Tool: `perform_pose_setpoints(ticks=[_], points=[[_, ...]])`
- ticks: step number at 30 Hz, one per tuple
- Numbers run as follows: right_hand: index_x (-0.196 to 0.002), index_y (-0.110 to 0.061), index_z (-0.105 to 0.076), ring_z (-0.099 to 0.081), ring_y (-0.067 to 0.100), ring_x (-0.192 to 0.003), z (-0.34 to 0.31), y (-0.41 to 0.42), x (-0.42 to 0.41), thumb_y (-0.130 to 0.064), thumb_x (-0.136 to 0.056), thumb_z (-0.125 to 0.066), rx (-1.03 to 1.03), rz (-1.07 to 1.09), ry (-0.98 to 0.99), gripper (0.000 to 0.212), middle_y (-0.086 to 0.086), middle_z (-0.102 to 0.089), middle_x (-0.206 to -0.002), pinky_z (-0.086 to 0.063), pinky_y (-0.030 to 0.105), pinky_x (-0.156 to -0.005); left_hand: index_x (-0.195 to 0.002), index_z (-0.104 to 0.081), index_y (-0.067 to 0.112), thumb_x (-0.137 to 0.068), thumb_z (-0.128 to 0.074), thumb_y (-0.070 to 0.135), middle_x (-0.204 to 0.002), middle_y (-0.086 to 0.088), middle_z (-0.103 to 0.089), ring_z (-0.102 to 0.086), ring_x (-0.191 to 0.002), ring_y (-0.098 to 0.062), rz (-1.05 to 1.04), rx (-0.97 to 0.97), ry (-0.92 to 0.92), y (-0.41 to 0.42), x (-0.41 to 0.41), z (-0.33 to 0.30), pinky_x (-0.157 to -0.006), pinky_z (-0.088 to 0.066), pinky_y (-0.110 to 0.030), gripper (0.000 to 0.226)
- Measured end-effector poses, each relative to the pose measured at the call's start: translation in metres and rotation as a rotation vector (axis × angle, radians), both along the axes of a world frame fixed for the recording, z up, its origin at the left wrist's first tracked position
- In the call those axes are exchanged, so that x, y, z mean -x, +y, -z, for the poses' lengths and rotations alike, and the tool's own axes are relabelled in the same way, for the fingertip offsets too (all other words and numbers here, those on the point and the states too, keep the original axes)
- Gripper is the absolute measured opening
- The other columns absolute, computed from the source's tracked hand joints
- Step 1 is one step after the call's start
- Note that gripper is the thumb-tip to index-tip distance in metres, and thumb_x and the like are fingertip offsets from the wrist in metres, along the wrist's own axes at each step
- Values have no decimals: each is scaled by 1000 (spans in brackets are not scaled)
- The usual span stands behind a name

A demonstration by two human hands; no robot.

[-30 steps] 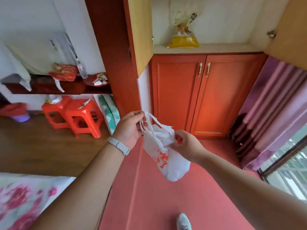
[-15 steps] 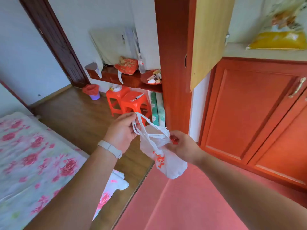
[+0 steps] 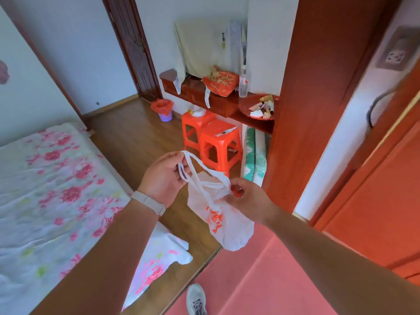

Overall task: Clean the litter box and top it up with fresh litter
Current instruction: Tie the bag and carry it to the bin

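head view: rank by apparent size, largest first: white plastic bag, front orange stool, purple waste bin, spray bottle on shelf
1. white plastic bag, though it is nearest the camera, which inflates it
2. front orange stool
3. purple waste bin
4. spray bottle

The waste bin and the spray bottle stand farther back, so their true sizes are unsure.

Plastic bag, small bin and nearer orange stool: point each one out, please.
plastic bag [image 3: 229, 233], head view, on its white belly below the red print.
small bin [image 3: 165, 115], head view, on its purple wall.
nearer orange stool [image 3: 219, 135], head view, on its seat top.
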State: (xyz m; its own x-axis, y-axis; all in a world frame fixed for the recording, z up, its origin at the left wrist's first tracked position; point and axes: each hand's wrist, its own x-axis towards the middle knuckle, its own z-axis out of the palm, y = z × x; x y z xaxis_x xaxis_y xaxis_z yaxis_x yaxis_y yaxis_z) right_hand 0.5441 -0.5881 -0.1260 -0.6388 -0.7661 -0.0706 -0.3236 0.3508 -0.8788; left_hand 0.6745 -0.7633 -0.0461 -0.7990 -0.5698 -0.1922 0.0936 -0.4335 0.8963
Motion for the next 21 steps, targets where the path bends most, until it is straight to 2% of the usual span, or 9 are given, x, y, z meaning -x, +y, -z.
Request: perform_pose_setpoints(ticks=[3,5,9,12,15,19,21], points=[[-107,-32,-65,-64,3,-85,2,-54,23,-43,-75,-79,-36,15,-30,37,-18,-68,-94,-47,16,-69,-80,-61,8,-97,-51,11,-71,-2,-57,-54,-65,-16,61,-22,54,-53,29,8,-71,-44,-30,20],[-108,-32,-64,-64,3,-86,0,-92,40,-44,-74,-79,-68,26,-19,40,-17,-68,-95,-46,17,-70,-77,-64,9,-98,-50,10,-70,-2,-59,-56,-64,-15,56,-37,55,-89,47,7,-70,-44,-30,25],[-102,-37,-62,-61,4,-85,-12,-169,73,-38,-77,-76,-108,56,76,29,-18,-66,-94,-43,19,-71,-77,-62,8,-98,-48,8,-65,-1,-62,-59,-58,-14,33,-46,62,-164,79,-3,-67,-45,-30,26],[-103,-32,-64,-63,7,-85,-21,-220,99,-35,-78,-74,-87,74,103,28,-16,-67,-93,-46,21,-73,-83,-61,7,-98,-48,9,-66,-1,-62,-60,-59,-14,46,-9,49,-218,101,-10,-65,-47,-30,21],[-101,-32,-62,-61,6,-82,-28,-261,121,-36,-80,-72,-88,61,96,24,-18,-64,-87,-51,25,-72,-89,-64,7,-97,-53,10,-74,-4,-64,-61,-66,-17,16,-36,29,-264,123,-13,-71,-50,-32,14],[-98,-28,-64,-61,9,-86,-33,-306,157,-29,-81,-73,-65,71,116,20,-17,-61,-88,-56,33,-83,-96,-64,7,-96,-56,10,-80,-7,-65,-61,-71,-19,-21,-62,3,-309,156,-15,-80,-49,-37,8],[-99,-31,-62,-62,9,-87,-32,-329,182,-30,-82,-71,-81,53,129,18,-15,-66,-93,-55,28,-78,-95,-64,6,-97,-55,10,-80,-8,-64,-59,-72,-20,-24,-53,-6,-329,175,-15,-82,-48,-38,10]])
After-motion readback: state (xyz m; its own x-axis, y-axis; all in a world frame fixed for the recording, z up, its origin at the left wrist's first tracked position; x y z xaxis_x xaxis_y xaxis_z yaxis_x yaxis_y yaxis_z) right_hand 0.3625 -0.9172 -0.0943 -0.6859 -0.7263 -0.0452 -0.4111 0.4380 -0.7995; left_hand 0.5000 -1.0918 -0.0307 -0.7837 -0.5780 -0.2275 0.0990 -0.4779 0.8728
